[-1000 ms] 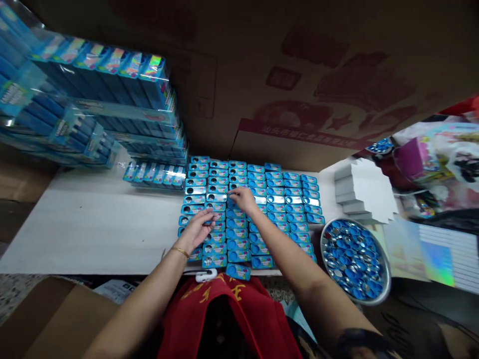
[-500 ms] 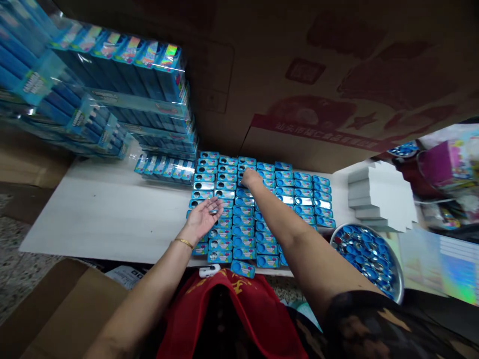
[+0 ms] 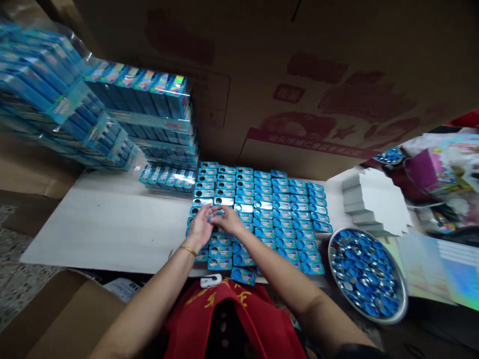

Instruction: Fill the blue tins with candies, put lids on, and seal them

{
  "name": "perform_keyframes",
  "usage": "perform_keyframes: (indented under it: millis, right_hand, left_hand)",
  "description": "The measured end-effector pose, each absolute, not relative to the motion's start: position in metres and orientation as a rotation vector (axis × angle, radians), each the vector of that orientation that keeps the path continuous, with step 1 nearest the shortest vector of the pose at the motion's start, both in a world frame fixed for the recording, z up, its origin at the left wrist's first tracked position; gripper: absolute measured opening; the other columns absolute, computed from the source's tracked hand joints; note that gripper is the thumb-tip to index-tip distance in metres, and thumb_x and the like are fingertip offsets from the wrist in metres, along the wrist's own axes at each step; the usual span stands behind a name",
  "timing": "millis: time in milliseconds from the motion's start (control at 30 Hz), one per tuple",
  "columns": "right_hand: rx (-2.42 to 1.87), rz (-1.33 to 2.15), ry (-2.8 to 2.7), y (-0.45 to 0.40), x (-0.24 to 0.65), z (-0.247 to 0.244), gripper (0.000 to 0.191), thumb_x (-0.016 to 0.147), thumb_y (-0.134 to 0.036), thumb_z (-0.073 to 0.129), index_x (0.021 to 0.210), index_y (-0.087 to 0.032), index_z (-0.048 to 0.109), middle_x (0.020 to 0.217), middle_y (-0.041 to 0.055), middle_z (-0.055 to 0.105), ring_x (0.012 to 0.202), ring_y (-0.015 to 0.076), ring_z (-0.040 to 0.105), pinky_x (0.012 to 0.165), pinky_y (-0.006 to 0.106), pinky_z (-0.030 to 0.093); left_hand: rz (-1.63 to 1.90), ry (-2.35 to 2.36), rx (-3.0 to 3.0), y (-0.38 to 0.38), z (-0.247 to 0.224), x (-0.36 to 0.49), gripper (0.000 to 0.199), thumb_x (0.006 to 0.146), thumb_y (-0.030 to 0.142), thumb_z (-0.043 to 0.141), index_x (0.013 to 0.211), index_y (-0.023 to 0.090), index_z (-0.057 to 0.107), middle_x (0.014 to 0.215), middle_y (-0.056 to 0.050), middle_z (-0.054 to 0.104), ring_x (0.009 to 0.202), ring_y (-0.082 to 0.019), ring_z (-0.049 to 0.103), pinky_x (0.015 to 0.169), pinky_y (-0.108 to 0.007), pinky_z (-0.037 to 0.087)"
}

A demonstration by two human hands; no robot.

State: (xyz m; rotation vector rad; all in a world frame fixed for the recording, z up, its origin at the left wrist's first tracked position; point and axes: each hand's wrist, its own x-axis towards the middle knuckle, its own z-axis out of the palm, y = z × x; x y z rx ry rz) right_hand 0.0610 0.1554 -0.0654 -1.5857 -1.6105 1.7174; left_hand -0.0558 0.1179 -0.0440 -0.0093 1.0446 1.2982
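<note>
The left hand's [image 3: 200,229] grip holds a small blue cap [image 3: 210,218], partly hidden; the right hand's [image 3: 228,221] I cannot tell.

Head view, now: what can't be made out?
In the head view:
What lies between the left hand and right hand: covered by them.
Some tins: behind the hands and right forearm.
Lettering on the nearest tin: too small.
Wrapped packs: cut off by the left edge.

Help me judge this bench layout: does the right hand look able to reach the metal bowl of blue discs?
Probably yes: the metal bowl sits uncovered beside the right forearm, nothing visibly blocking it, though the right hand is over the blue tins.
</note>
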Motion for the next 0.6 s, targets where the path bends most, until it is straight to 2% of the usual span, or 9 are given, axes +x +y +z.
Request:
perform_keyframes:
  millis: [100,167,233,333,500,600]
  right_hand:
    - [-1.509,1.841,-1.229,0.139,0.050,-0.073,0.055,0.068,-0.032,0.065,0.118,-0.021,0.048,0.052,-0.0074,0.050,0.043,0.0119,0.051,0.045,0.025,0.044]
    - [-1.491,1.756,-1.210,0.143,0.053,-0.072,0.045,0.068,-0.029,0.063,0.111,-0.021,0.055,0.058,-0.0060,0.052,0.047,0.0113,0.052,0.048,0.025,0.046]
    - [-1.451,1.584,-1.380,0.153,0.057,-0.068,0.030,0.066,-0.025,0.064,0.097,-0.022,0.063,0.070,-0.0023,0.057,0.060,0.0123,0.056,0.058,0.026,0.048]
    - [-1.355,1.412,-1.588,0.163,0.059,-0.064,0.018,0.062,-0.018,0.066,0.080,-0.021,0.066,0.087,0.0010,0.059,0.073,0.0130,0.057,0.067,0.025,0.048]
    - [-1.481,1.606,-1.607,0.185,0.065,-0.065,0.022,0.072,-0.024,0.059,0.093,-0.018,0.062,0.081,-0.0003,0.062,0.055,0.0101,0.057,0.054,0.023,0.048]
    - [-1.850,1.208,-1.938,0.221,0.087,-0.062,0.023,0.083,-0.023,0.045,0.098,-0.018,0.063,0.088,0.0008,0.065,0.065,0.0099,0.062,0.062,0.021,0.048]
  left_hand:
    - [1.361,1.151,0.016,0.123,-0.044,-0.039,0.020,0.082,0.030,0.049,0.098,0.019,0.056,0.102,-0.007,0.060,0.096,-0.016,0.055,0.073,-0.025,0.046]
    - [1.385,1.157,0.040,0.125,-0.043,-0.030,0.021,0.080,0.029,0.053,0.099,0.021,0.056,0.108,-0.005,0.059,0.101,-0.015,0.053,0.076,-0.025,0.045]
    - [1.420,1.115,0.038,0.127,-0.041,-0.023,0.022,0.079,0.028,0.055,0.099,0.022,0.058,0.109,-0.004,0.059,0.104,-0.015,0.051,0.081,-0.023,0.043]
    - [1.432,0.992,0.028,0.129,-0.038,-0.022,0.025,0.080,0.030,0.054,0.103,0.020,0.057,0.107,-0.005,0.060,0.105,-0.015,0.051,0.086,-0.025,0.041]
    - [1.337,0.979,0.072,0.129,-0.032,-0.031,0.032,0.082,0.034,0.052,0.112,0.025,0.054,0.122,-0.006,0.054,0.115,-0.018,0.046,0.087,-0.028,0.041]
    - [1.284,1.132,0.047,0.124,-0.033,-0.043,0.035,0.077,0.032,0.059,0.112,0.029,0.053,0.130,-0.005,0.048,0.121,-0.018,0.041,0.090,-0.029,0.039]
